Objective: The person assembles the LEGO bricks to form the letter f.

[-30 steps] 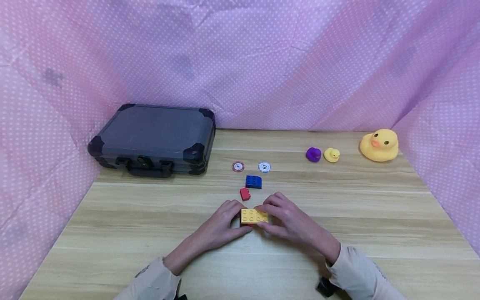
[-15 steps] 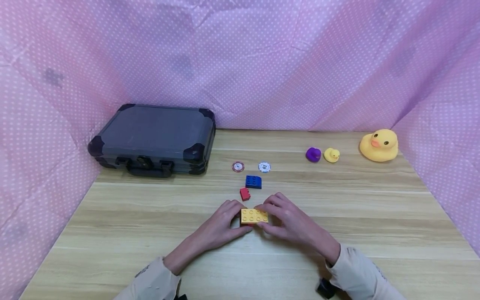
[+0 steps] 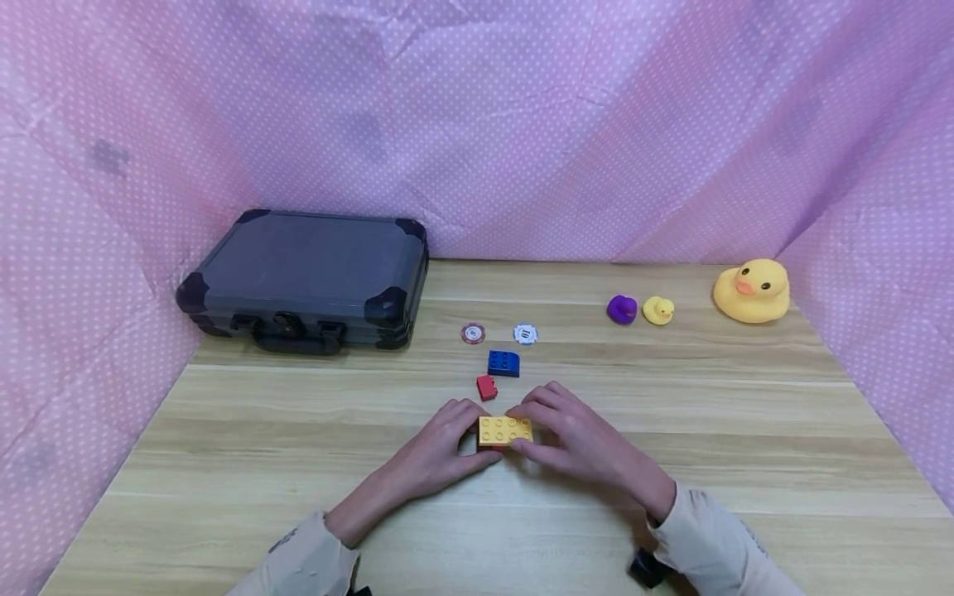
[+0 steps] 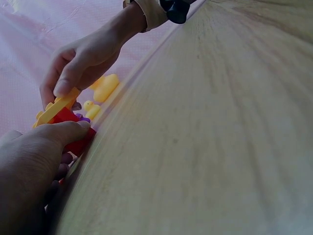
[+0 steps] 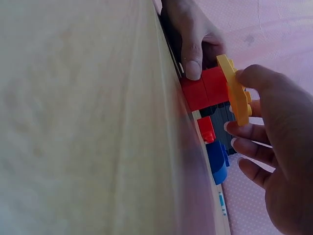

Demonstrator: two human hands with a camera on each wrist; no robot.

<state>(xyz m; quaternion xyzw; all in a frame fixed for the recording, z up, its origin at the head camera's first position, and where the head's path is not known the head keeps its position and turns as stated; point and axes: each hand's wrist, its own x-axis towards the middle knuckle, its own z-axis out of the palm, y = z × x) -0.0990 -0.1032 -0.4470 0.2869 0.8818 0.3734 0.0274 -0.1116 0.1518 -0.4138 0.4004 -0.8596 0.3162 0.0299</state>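
Writing: none is being made out on the bricks; the marks on the two chips are too small to be read.
Yellow brick: a flat, studded plastic plate with two rows of four studs, being held studs-up; its long axis is running left to right across the worktop, near the front middle.
Red brick: a blocky plastic piece under the yellow brick, touching it and resting on the worktop, as shown by the wrist views.
Left hand: its fingers are being curled round the left end of the stack, with the thumb pressed on the red brick.
Right hand: its fingers are being closed on the right end of the yellow brick.
Loose bricks: a small red brick and a blue brick are lying just behind the hands.
Case: dark, hard, with reinforced corners and a handle, lying flat at rear left.
Ducks: a large yellow one, a small yellow one and a purple one, smooth and rounded, at rear right.
Surround: pink cloth with white dots.
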